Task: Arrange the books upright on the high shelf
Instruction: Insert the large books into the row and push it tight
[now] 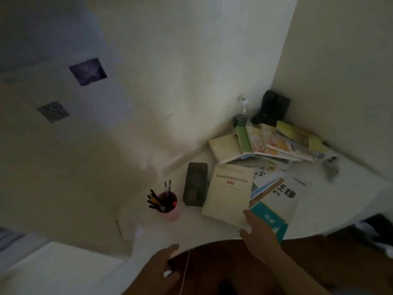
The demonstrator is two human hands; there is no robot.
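- Here, the books are all down flat on the white shelf (pixel 191 231), none upright yet: a slumped pile (pixel 265 143) in the corner at right of centre, and loose ones in front of it at lower right.
- The teal book (pixel 271 220) lies atop the loose ones, its near edge lifted, likely so it can be pulled free and stood up.
- The cream book (pixel 229 192) lies flat just left of it, touching a dark box (pixel 195 185).
- The right hand (pixel 258 233) grips the teal book's near corner, thumb on top, fingers hidden beneath.
- The left hand (pixel 161 262), at bottom centre, is loosely spread by the shelf edge; a small dark thing sits near its fingers, but I cannot tell whether it holds it.
- Further left stands a pink cup (pixel 169 206) of pens; a bottle (pixel 243 107) and a black object (pixel 273 107) sit in the far corner.
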